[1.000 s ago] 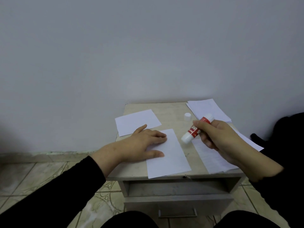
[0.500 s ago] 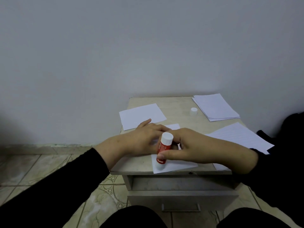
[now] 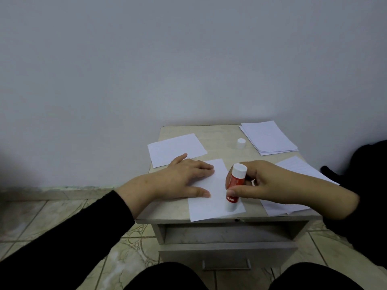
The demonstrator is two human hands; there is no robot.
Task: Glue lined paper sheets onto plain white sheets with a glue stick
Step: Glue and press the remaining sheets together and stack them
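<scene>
A small bedside table [image 3: 217, 132] stands against a plain wall, its top seen from above and in front. A white sheet [image 3: 215, 191] lies at the near edge of the top, its front corner slightly overhanging. The left hand [image 3: 180, 178] rests flat on the left part of this sheet, fingers straight and lying close together, thumb held apart along the near side; the sheet's left edge is hidden beneath the hand.

The right hand [image 3: 266, 183] grips the glue stick [image 3: 234, 189], thumb across the red label and fingers curled round the far side. The stick stands almost upright, slightly tilted, its lower white end on the sheet near the right edge. Whether glue itself meets the paper cannot be made out; the tip is too small to read. Lettering on the label is illegible.

The white cap [image 3: 240, 143] stands by itself toward the back of the top, just beside a stack of sheets [image 3: 270, 137] at the far right corner. A second single sheet [image 3: 176, 149] lies at the back left, its near edge partly covered by the left hand. More paper [image 3: 293, 168] lies at the right, largely hidden under the right forearm; faint ruling may be present but cannot be confirmed.

Below the top, an open shelf and a drawer with a metal handle [image 3: 226, 266] are visible. Both sleeves are black. A dark object [image 3: 368, 164] at the right is cut off by the frame.
</scene>
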